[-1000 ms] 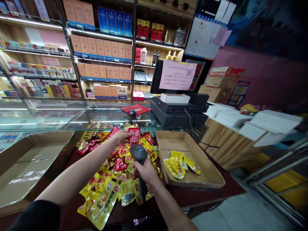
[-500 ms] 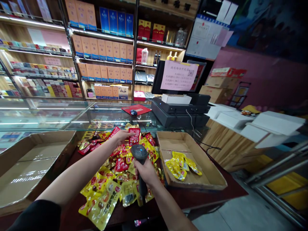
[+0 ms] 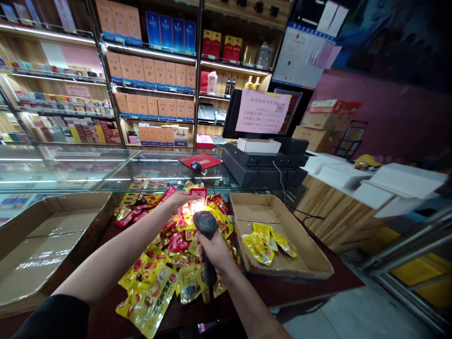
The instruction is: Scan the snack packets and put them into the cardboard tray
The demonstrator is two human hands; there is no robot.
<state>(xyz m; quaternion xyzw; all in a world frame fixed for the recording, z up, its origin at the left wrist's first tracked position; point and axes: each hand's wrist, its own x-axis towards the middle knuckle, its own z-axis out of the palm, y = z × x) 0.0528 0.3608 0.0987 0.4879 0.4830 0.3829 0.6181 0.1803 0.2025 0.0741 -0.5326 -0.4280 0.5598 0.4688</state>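
My left hand [image 3: 181, 199] pinches a small red snack packet [image 3: 198, 194] by its left edge, above a heap of snack packets [image 3: 178, 242]. A bright glow washes out the lower part of that packet. Wrapped round the handle of a black barcode scanner [image 3: 205, 222] is my right hand [image 3: 216, 254]. The scanner's head points at the red packet, a short gap from it. Red and yellow packets lie loosely piled under both hands, with a large yellow one [image 3: 151, 299] at the near edge.
A cardboard tray [image 3: 300, 230] on the right holds several yellow packets [image 3: 268, 242]. Another cardboard tray [image 3: 60, 221] stands at the left. Behind are a glass counter [image 3: 113, 165], a mouse [image 3: 196, 165] on a red mat, and a monitor with a pink notice [image 3: 263, 110].
The scanner's light has come on and brightly lights the red packet. Both hands have stayed almost where they were.
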